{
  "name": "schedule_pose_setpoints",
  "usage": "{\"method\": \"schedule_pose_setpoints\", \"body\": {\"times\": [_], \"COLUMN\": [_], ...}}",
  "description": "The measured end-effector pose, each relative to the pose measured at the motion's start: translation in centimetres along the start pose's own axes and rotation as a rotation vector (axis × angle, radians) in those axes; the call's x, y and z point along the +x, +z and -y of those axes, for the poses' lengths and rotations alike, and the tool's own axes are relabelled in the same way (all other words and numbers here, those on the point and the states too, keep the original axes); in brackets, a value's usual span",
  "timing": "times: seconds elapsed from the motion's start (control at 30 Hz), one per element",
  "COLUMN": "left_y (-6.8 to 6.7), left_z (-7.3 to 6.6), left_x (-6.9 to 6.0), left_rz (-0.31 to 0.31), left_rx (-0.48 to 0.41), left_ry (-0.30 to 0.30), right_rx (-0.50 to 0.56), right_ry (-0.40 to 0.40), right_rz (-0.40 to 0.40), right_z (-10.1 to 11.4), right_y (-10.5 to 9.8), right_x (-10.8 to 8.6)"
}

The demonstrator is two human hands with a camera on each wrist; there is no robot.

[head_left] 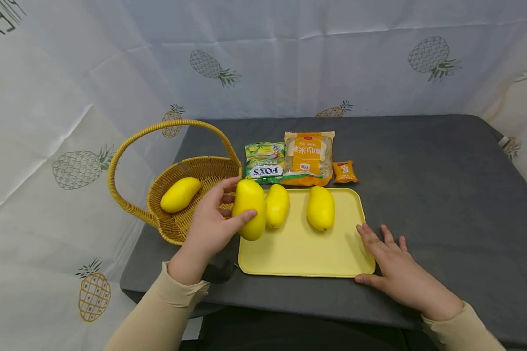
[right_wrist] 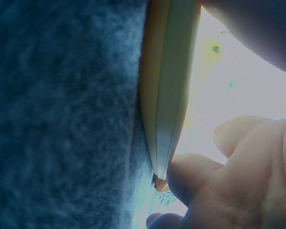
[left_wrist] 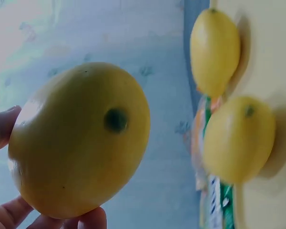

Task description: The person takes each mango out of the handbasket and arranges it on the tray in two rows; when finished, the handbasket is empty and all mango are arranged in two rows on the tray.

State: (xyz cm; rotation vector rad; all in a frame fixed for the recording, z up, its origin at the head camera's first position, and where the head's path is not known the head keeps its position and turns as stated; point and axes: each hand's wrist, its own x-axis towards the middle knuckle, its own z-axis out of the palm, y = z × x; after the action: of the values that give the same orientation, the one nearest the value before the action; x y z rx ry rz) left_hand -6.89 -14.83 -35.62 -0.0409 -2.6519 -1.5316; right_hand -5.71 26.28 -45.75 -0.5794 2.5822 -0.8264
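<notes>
My left hand grips a yellow mango, held over the left edge of the pale yellow tray. In the left wrist view, the thumb lies on one side of this mango and the fingertips on the other; a dark green spot marks its end. Two more mangoes lie on the tray, a left mango and a right mango. Another mango is inside the wicker basket, left of the tray. With fingers spread, my right hand touches the tray's right edge.
Behind the tray lie a green FOX'S candy bag, a larger orange snack bag and a small orange packet. The basket's tall handle arches up at the left. A dark grey cloth covers the table.
</notes>
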Motion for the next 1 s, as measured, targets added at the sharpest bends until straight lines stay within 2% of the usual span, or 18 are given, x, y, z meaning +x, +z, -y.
{"method": "schedule_pose_setpoints", "body": {"times": [0.27,0.47,0.6,0.7,1.0], "left_y": [4.8,7.5,8.7,9.4,10.6], "left_z": [0.8,1.3,1.4,1.6,1.9], "left_x": [-1.0,-1.4,-1.6,-1.7,-1.6], "left_rz": [0.113,0.193,0.242,0.267,0.274], "left_rx": [-0.022,-0.030,-0.040,-0.034,0.052], "left_ry": [-0.055,-0.112,-0.141,-0.142,-0.127], "right_rx": [0.010,0.001,-0.004,-0.004,-0.001], "right_ry": [-0.001,0.002,-0.003,-0.005,-0.004], "right_rz": [0.002,0.000,-0.009,-0.013,-0.015], "right_z": [0.1,0.2,0.2,0.2,0.2], "right_y": [0.0,0.1,0.1,0.0,0.0], "right_x": [0.0,0.1,0.1,0.1,-0.2]}}
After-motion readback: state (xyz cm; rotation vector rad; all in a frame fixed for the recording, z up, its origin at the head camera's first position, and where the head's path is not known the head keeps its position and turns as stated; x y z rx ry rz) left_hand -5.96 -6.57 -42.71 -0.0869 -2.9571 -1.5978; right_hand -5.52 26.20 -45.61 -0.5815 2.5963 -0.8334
